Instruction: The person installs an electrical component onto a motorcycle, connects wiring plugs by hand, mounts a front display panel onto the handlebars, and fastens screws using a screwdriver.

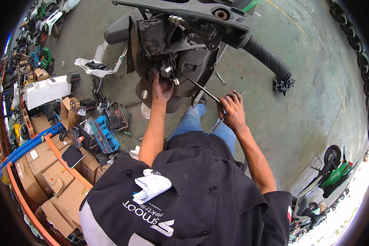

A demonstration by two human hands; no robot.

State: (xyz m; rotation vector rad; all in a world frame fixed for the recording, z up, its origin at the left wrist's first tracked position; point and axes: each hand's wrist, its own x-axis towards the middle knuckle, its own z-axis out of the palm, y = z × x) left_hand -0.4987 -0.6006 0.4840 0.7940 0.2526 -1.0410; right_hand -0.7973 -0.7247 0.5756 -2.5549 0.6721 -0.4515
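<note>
A partly stripped scooter front (188, 69) stands before me, with a dark handlebar grip (266, 57) at its right. My left hand (162, 87) reaches up into its underside, beside a small silvery part (166, 70) and a white connector (176, 81); its fingertips are partly hidden, and what they hold is too small to tell. In my right hand (232, 110) is the handle of a long metal T-shaped tool (201, 88), gripped with the fingers wrapped round it. The tool's shaft slants up and left to the scooter beside the connector.
Cardboard boxes (41, 160), a blue organizer (104, 134) and a tool tray (119, 115) are at the left. A wrench (220, 78) lies on the floor (283, 123). Another scooter (332, 176) is at the lower right, and a white frame part (100, 65) lies at the upper left.
</note>
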